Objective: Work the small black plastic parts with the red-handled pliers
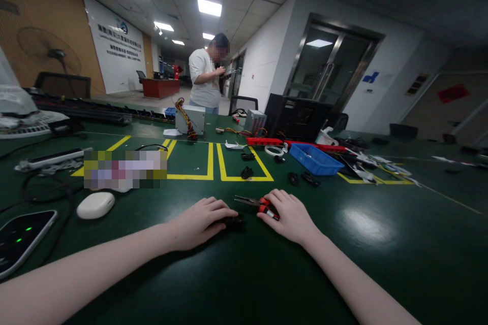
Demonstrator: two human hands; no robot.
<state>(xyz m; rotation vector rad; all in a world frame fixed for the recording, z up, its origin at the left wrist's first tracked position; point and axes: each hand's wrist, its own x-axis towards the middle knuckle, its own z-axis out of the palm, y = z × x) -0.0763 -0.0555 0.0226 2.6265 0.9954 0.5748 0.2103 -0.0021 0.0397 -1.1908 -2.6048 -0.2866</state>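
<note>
My right hand is closed on the red-handled pliers, whose metal jaws point left toward my other hand. Thumb and fingers of my left hand are closed on a small black object low over the green table; its kind is hard to make out against the dark surface. A short gap separates the plier tips from the left fingertips. Beyond the hands lie a small black cable bundle and more black pieces.
A blue tray stands ahead to the right, near a white cable ring. Left are a white rounded case and a device with green lights. Farther back sit a power supply, a black computer case and a standing person.
</note>
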